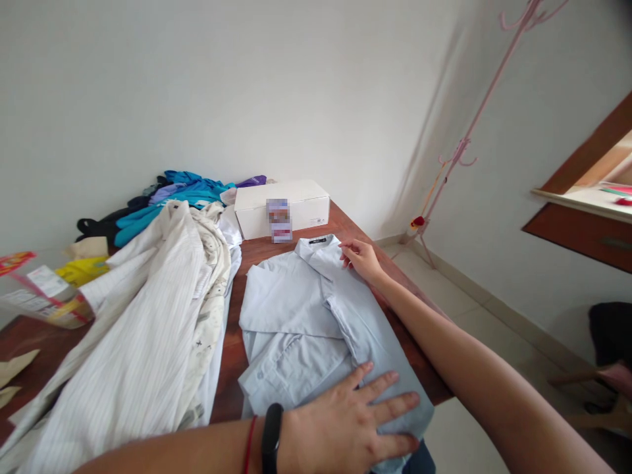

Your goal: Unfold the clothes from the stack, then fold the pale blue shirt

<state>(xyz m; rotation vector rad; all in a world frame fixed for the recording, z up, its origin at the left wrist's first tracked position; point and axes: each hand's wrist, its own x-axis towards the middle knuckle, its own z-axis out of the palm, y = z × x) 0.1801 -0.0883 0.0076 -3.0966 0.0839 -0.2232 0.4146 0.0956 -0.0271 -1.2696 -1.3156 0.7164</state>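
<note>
A light blue collared shirt [296,296] lies on the wooden table in front of me, its sleeves folded across the body and its collar at the far end. My left hand [355,415], with a black band and red string at the wrist, rests flat on the shirt's near right part, fingers spread. Up by the collar, my right hand [363,260] has its fingers bent together at the shirt's right shoulder, in a pinch on the cloth. The fingertips partly hide what they hold. Below my left arm the shirt's near end is covered.
Striped and patterned shirts [148,316] are heaped on the left, with blue and black clothes [187,191] behind. A white box [306,197] stands at the back, a small blurred item [280,220] before it. Clear plastic packaging [49,289] lies left. A pink coat rack [474,125] stands right.
</note>
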